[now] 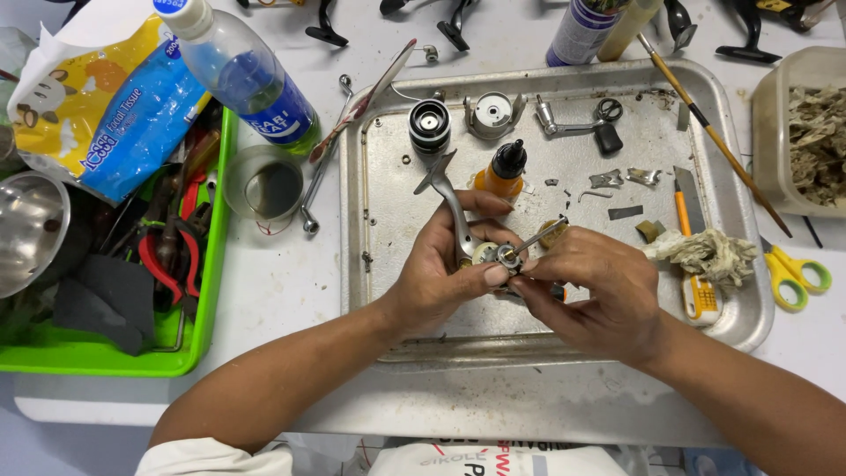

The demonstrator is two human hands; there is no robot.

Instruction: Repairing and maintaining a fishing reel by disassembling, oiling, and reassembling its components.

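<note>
— Both hands meet over the dented metal tray (731,291): left hand (441,264) grips a silver fishing-reel body (480,247), right hand (590,282) pinches its small shaft (533,236).

— Far along?

— Hardly, I'd say; black spool (429,126), handle (577,126) and orange oil bottle (504,172) lie apart.

Both hands meet at centre: left hand (441,264) cupped, right hand (590,286) pinching (fingertips touching), forearms angled inward.

Bright, even overhead light; soft shadows; sharp focus; slight edge distortion
</note>
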